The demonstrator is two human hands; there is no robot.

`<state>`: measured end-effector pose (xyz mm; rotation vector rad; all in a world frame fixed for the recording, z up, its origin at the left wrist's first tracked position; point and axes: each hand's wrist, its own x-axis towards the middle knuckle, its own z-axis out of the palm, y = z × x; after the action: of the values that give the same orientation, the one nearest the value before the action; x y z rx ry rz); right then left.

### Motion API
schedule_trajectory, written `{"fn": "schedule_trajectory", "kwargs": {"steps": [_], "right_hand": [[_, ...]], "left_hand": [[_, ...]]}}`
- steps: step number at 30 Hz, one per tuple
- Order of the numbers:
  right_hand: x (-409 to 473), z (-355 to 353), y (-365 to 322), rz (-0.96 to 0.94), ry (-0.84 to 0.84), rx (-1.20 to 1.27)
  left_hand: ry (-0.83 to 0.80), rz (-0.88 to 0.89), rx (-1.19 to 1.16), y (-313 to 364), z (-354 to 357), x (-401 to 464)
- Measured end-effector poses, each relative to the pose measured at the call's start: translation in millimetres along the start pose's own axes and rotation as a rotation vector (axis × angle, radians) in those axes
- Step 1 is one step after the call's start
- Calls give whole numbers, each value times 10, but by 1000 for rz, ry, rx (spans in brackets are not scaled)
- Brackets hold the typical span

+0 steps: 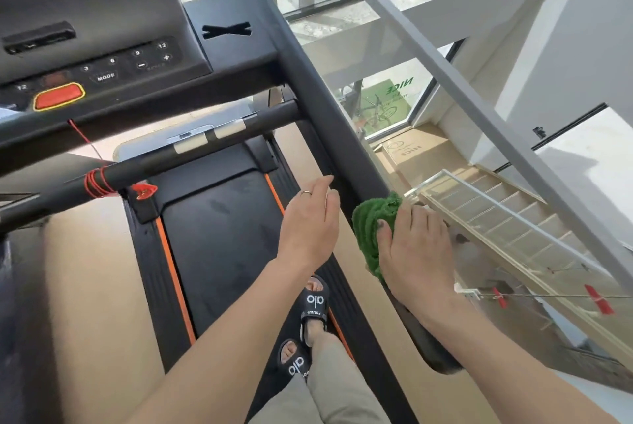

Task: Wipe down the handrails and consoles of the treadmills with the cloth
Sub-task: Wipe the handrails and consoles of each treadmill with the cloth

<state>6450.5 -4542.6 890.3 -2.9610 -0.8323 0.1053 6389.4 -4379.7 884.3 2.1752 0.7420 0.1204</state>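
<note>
Midway along the right handrail of a treadmill, my right hand presses a green cloth against the black rail, fingers curled over the outer edge and thumb pinning the bunched fabric on top. That grip has the cloth firmly; the cloth lies between palm and rail, spilling out toward the belt side. My left hand hovers just beside the rail's inner face, fingers straight and loose, holding nothing; whether its fingertips touch the rail I cannot tell.

By my judgement the job is in its early-to-middle stretch. The wipe sits on the lower half of this rail, so either the upper run toward the console or the tail end near my wrist remains. No streaks or damp marks show to prove which parts are finished. The front crossbar, wound with a red safety cord, the console's buttons and red stop key, and the far handrail, out of view, all look left to do. Other treadmills are not visible.
</note>
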Motion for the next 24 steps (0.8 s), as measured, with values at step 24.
{"fn": "schedule_trajectory", "kwargs": {"steps": [24], "right_hand": [[-449, -147, 553, 237, -376, 526]], "left_hand": [[109, -396, -330, 312, 447, -259]]}}
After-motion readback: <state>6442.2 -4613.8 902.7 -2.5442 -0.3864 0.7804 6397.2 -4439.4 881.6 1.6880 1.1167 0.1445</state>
